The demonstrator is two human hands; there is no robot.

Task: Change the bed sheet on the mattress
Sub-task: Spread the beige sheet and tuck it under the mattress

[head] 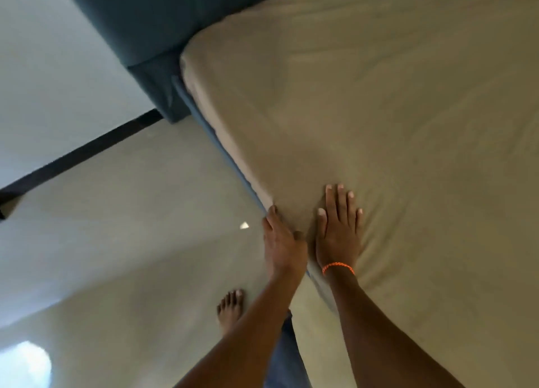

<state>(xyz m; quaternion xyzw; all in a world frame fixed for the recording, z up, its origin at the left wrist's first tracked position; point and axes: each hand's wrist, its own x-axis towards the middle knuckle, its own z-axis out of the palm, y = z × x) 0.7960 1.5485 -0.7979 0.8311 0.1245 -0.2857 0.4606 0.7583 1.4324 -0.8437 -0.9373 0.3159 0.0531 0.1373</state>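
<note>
Pale floor (122, 212) and a white wall with a dark skirting strip fill the left of the view; a blue padded headboard (151, 19) stands at the top, and the bed takes up the right.

Right hand (338, 230): flat, palm down, fingers straight and slightly spread, pressing on the top of the beige sheet (379, 110) just inside the bed's edge. An orange cord bracelet (338, 268) sits on that wrist.

Left hand (281, 241): at the side edge of the mattress, just beside the right hand. Its fingers run down over the edge and appear to hold or push the sheet's side there; the fingertips are partly hidden, so whether they grip cloth or only press it cannot be told for certain. Thumb lies on the top edge.

Sheet: spread over the whole visible mattress top, wrapped round the corner by the headboard, with soft creases running across it. A blue bed base (215, 142) shows as a thin band below the sheet's side. One bare foot (230, 309) stands on the floor close to the bed.

Step, as judged: tucking and smoothing the sheet along the long side; the task looks well along, since the top is covered.

Next move likely calls for pushing the hanging side under the mattress while the flat hand keeps the top from dragging, then working along the edge to take out the creases.
</note>
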